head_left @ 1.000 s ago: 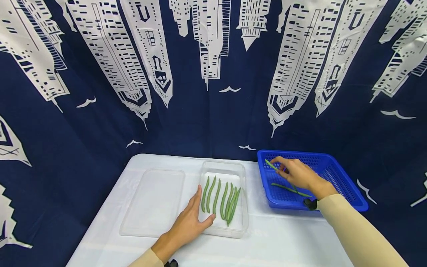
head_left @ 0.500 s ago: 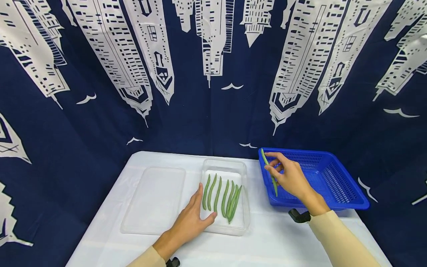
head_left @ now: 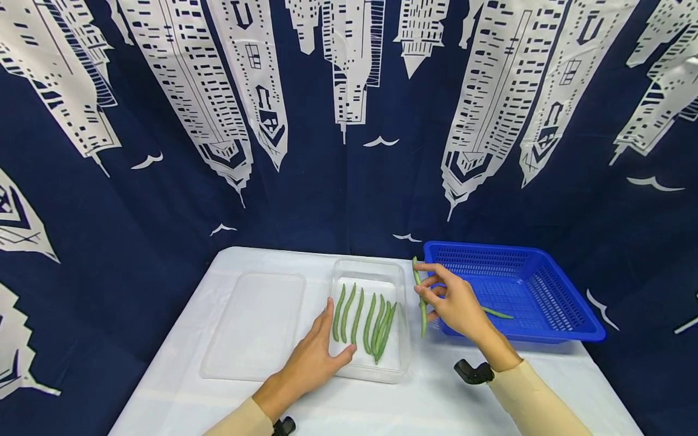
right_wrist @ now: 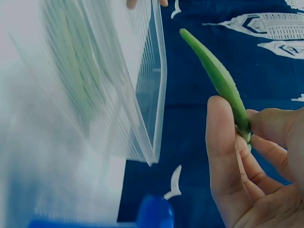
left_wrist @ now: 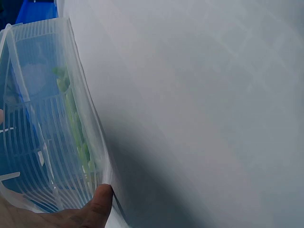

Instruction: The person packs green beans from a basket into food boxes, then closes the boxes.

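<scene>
My right hand (head_left: 458, 306) pinches one green bean (head_left: 423, 321) between thumb and fingers, just left of the blue basket. In the right wrist view this green bean (right_wrist: 216, 73) stands up from the fingertips. Several more green beans (head_left: 357, 318) lie side by side, lengthwise, in a clear plastic container (head_left: 405, 345). My left hand (head_left: 309, 354) rests at that container's near left corner, thumb and fingers spread along its sides. The left wrist view shows the thumb (left_wrist: 100, 202) against the rim of the ribbed container (left_wrist: 28, 61).
The blue basket (head_left: 545, 309) stands at the right, with a green bean (head_left: 497, 313) inside, partly hidden by my right hand. A flat clear lid (head_left: 256, 327) lies left of the container on the white table (head_left: 349, 412). A dark patterned cloth (head_left: 343, 194) hangs behind.
My right hand has lifted a bean out of the basket and carried it left over the rim, turning it upright in the view. The left hand has stayed at the container.
</scene>
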Demonstrator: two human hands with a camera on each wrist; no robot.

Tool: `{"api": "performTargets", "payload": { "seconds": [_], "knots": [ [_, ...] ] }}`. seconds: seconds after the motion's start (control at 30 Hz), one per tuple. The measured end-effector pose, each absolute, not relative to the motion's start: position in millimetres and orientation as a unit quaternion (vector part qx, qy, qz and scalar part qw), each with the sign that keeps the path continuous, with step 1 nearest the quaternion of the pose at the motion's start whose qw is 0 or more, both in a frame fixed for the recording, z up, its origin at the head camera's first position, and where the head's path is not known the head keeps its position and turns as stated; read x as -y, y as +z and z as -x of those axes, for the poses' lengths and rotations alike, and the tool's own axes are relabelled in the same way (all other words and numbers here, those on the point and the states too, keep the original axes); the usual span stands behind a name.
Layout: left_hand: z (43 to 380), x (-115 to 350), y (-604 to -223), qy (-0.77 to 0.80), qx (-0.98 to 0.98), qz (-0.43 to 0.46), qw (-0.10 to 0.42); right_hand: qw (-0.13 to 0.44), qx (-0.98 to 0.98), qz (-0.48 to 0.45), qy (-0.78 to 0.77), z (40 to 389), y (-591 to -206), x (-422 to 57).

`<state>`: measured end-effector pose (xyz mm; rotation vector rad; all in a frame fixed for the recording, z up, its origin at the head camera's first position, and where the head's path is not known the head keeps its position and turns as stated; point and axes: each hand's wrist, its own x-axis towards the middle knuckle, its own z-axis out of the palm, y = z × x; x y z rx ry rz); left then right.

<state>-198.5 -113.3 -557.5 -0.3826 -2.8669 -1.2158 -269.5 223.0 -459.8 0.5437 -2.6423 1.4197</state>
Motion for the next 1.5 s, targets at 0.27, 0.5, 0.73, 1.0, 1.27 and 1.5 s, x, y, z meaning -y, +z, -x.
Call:
{"api": "performTargets", "payload": {
  "seconds": [0.27, 0.5, 0.73, 1.0, 1.27, 1.5],
  "knots": [
    [200.0, 114.2, -557.7, -0.395, 0.912, 0.114, -0.004, -0.012, 0.848, -0.175, 0.501, 269.0, -470.2, -205.6],
    [200.2, 115.4, -554.9, -0.391, 0.913, 0.114, -0.004, -0.034, 0.844, -0.191, 0.500, 269.6, -477.8, -188.9],
    [201.8, 115.5, -553.6, -0.387, 0.915, 0.115, 0.002, -0.044, 0.839, -0.208, 0.501, 276.6, -480.1, -171.2],
    [199.8, 116.0, -555.6, -0.390, 0.913, 0.118, -0.003, -0.054, 0.845, -0.206, 0.491, 280.9, -477.3, -152.6],
    [198.9, 116.2, -555.0, -0.384, 0.915, 0.119, -0.013, -0.055, 0.854, -0.192, 0.480, 286.4, -478.4, -137.0],
    [198.1, 116.4, -555.2, -0.387, 0.914, 0.121, -0.013, -0.072, 0.855, -0.181, 0.480, 288.1, -484.1, -128.7]
  ]
}}
